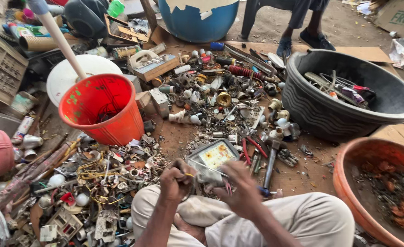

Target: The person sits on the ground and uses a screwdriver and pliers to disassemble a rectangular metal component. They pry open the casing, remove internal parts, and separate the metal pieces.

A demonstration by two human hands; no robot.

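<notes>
I sit on the ground with my knees in pale trousers at the bottom of the view. My left hand [177, 180] is closed around a small scrap part with a thin yellow wire at its top. My right hand [243, 190] grips a tool with a blue handle, blurred, its tip toward the part between both hands. Just beyond my hands lies a flat grey framed panel [215, 154] with a yellowish face. A hammer [271, 160] and red-handled pliers [252, 147] lie to its right.
An orange bucket [102, 107] with a white pipe stands at left. A large black basin [348, 98] holding wires sits at right, an orange basin [375, 183] below it. Small metal and plastic scrap [220, 98] covers the ground. Another person's legs [302, 27] stand by a blue barrel [197, 18].
</notes>
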